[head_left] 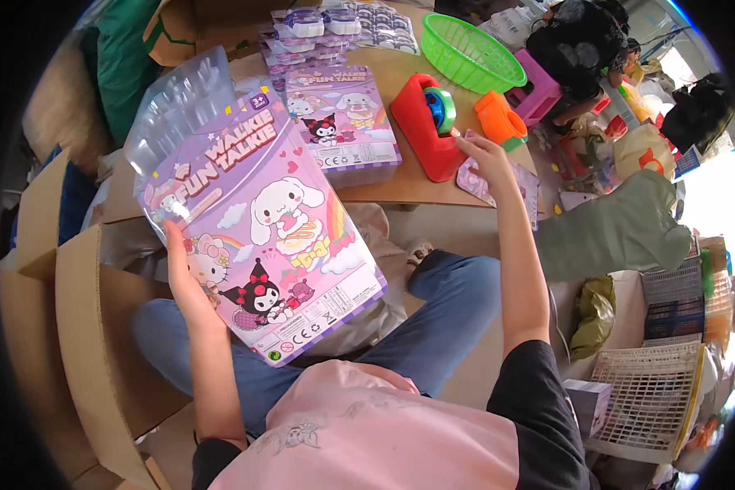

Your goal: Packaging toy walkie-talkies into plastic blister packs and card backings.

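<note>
My left hand (186,273) grips the left edge of a purple toy package card (282,208) printed with cartoon characters, holding it tilted above my lap. A clear plastic blister tray (184,106) sticks out behind its top edge, where small yellow bits show. At the front end of a red tape dispenser (429,135), the thumb and fingers of my right hand (486,159) are pinched together; whatever is between them is too small to make out. A roll of tape with a green rim (441,110) sits in the dispenser.
More purple cards (343,122) lie stacked on the table (400,69), with packaged purple toys (310,37) behind. A green basket (474,53) and an orange tape holder (500,119) stand to the right. Open cardboard boxes (77,327) flank my left; a white crate (649,400) is at lower right.
</note>
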Action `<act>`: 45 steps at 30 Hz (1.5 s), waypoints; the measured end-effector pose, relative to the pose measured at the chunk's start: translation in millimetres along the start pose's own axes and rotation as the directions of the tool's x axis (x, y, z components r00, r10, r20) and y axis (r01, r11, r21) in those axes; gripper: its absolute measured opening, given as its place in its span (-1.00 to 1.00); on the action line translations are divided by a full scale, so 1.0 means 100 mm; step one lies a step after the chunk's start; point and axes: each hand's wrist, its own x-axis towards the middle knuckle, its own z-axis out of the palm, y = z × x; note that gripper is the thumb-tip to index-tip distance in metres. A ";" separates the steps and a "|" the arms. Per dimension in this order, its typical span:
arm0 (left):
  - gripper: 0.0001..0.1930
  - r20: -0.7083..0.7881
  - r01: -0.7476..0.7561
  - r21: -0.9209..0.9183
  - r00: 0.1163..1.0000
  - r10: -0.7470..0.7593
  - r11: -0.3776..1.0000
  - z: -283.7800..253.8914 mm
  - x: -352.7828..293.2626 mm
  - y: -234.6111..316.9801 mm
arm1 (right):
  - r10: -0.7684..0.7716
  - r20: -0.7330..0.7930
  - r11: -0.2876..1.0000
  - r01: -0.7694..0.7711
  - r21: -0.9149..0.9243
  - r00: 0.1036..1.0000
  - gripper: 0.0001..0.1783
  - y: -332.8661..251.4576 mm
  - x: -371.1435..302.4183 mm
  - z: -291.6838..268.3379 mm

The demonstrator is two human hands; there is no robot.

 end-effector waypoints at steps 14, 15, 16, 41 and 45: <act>-0.48 -0.073 -0.052 0.020 0.996 0.054 0.998 -0.15 0.06 -0.03 | 0.066 -0.079 0.984 -0.052 0.170 0.995 -0.78 -0.16 -0.83 -0.12; -0.49 -0.046 -0.030 0.007 0.998 0.030 1.000 -0.15 0.05 -0.07 | 0.106 -0.096 0.955 -0.075 0.287 0.990 -0.81 -0.46 -0.99 -0.07; -0.47 -0.032 -0.024 0.030 0.999 0.025 0.999 -0.13 0.01 -0.06 | 0.057 -0.019 0.946 -0.048 0.320 0.998 -0.80 -0.74 -1.17 0.01; -0.46 0.133 -0.021 -0.093 0.991 0.033 0.995 -0.21 -0.02 0.02 | -0.147 0.634 0.953 -0.064 0.297 0.759 -0.66 -1.40 -1.56 0.82; -0.47 -0.029 -0.078 -0.161 0.997 0.075 0.984 -0.19 0.01 -0.06 | -0.335 0.681 0.663 -0.350 0.661 0.651 -0.32 -0.98 -1.76 0.83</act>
